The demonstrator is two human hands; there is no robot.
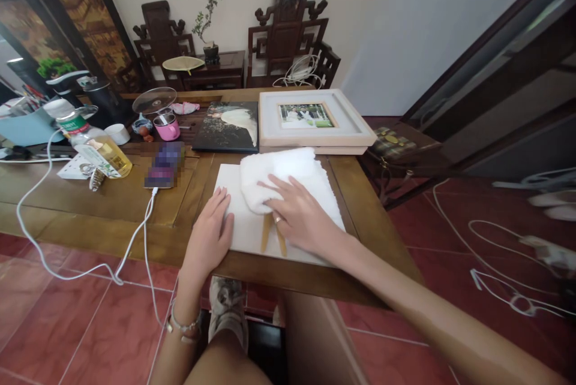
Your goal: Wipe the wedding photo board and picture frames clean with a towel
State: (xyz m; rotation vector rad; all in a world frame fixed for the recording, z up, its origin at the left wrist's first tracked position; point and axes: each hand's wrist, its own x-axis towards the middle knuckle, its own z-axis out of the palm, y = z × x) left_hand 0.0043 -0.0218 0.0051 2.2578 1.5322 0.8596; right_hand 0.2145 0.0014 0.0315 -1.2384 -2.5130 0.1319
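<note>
A pale flat rectangular panel (246,235) lies near the front edge of the wooden table. My left hand (210,226) rests flat on the panel's left edge, fingers stretched out and holding nothing. A folded white towel (288,162) covers much of the panel's upper and right side. My right hand (299,211), with a ring on one finger, presses on the towel, its fingers partly spread over the cloth. Two narrow tan strips (266,235) show on the panel below the towel; their upper ends are hidden under the towel and hand.
Behind the panel stand a framed photo (310,92) and a dark picture panel (225,139). To the left are a charging phone (165,166), a pink cup (167,128) and a bottle of yellow liquid (108,154). A white cable (130,241) hangs over the front edge.
</note>
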